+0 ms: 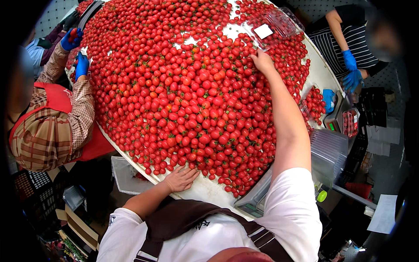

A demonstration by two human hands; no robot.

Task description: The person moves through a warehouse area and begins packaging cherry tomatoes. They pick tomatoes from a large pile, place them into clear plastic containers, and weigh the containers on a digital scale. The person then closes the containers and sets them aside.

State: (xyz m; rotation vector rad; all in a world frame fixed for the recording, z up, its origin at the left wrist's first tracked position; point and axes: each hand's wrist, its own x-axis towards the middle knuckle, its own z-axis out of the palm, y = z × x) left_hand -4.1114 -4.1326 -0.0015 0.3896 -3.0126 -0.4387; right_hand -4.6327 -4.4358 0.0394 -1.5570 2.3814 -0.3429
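Note:
A broad heap of cherry tomatoes (183,95) covers most of the white table (206,195) before me. My left hand (181,178) lies palm down at the near edge, its fingertips against the closest tomatoes and nothing held. With the arm stretched across the heap, my right hand (263,61) is among tomatoes at the far right. Its fingertips are close to a clear plastic clamshell container (278,24); whether they grip a tomato or the plastic is hidden. A white label (263,31) sits on that clear plastic.
Two blue-gloved hands (77,49) of a co-worker are over the left edge; one holds tomatoes. Another person's blue gloves (352,73) are at the right. A scale (340,113), stacked clear containers (329,154) and a filled punnet (350,122) stand right; a white crate (126,178) sits lower left.

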